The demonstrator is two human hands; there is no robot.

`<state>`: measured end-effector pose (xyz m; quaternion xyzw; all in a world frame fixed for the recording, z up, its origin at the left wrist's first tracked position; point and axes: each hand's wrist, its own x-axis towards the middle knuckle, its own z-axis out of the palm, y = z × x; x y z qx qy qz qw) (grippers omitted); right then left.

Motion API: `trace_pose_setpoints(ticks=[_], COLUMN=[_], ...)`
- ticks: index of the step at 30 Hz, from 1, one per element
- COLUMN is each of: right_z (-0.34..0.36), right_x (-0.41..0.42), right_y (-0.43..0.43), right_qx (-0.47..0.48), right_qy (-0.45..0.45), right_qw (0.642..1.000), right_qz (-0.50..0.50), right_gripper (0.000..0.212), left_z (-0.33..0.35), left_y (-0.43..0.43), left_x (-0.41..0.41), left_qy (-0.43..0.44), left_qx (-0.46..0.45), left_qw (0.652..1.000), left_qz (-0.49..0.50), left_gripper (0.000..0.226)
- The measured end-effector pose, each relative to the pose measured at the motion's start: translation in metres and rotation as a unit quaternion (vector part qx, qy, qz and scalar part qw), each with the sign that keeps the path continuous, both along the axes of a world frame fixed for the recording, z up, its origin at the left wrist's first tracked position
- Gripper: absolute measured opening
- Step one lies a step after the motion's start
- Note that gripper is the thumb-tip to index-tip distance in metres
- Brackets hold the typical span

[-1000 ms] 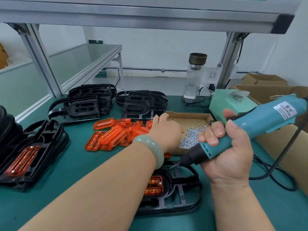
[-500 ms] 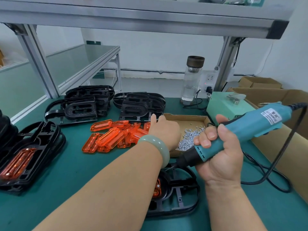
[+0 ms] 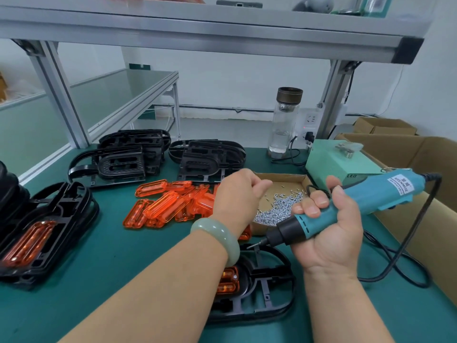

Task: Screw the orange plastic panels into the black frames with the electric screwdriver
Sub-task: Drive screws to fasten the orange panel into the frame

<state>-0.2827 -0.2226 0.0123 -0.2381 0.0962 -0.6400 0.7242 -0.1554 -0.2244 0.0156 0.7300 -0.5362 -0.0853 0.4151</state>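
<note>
Screw pick-up is in hand. The left hand is held over the screw box, at 12 o'clock of the black frame. Its fingers are curled, but whether a screw is pinched cannot be told. The electric screwdriver is gripped fully by the right hand. The orange panel is seated in the frame. Next, a screw is to be set on the bit. Open counter is available at 9 o'clock, and the cable is to be cleared at 3 o'clock.

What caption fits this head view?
Right hand grips teal electric screwdriver; left hand hovers over shallow cardboard tray of silver screws.
</note>
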Motion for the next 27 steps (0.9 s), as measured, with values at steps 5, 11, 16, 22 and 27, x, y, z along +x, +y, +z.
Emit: trace_pose_setpoints(ticks=[5, 11, 16, 22, 27], right_z=[-0.001, -0.001, -0.002, 0.0, 0.0], right_x=[-0.002, -0.001, 0.0, 0.003, 0.005], right_y=[-0.003, -0.001, 0.002, 0.004, 0.005], right_qx=[0.024, 0.046, 0.064, 0.078, 0.087], right_qy=[-0.015, -0.027, -0.038, -0.035, -0.038], right_qw=[1.0, 0.998, 0.997, 0.996, 0.995], right_qz=[-0.012, -0.013, -0.013, -0.014, -0.011], right_gripper=[0.015, 0.016, 0.014, 0.011, 0.013], left_z=[0.004, -0.014, -0.009, -0.017, -0.014], left_y=[0.042, 0.116, 0.135, 0.13, 0.129], left_x=[0.007, 0.016, 0.016, 0.017, 0.014], left_qy=[0.326, 0.472, 0.49, 0.594, 0.563], left_qx=[-0.081, -0.118, -0.131, -0.12, -0.13], left_qw=[0.942, 0.873, 0.862, 0.795, 0.816], left_qz=[0.031, 0.029, -0.001, -0.018, -0.023], left_gripper=[0.01, 0.007, 0.021, 0.023, 0.017])
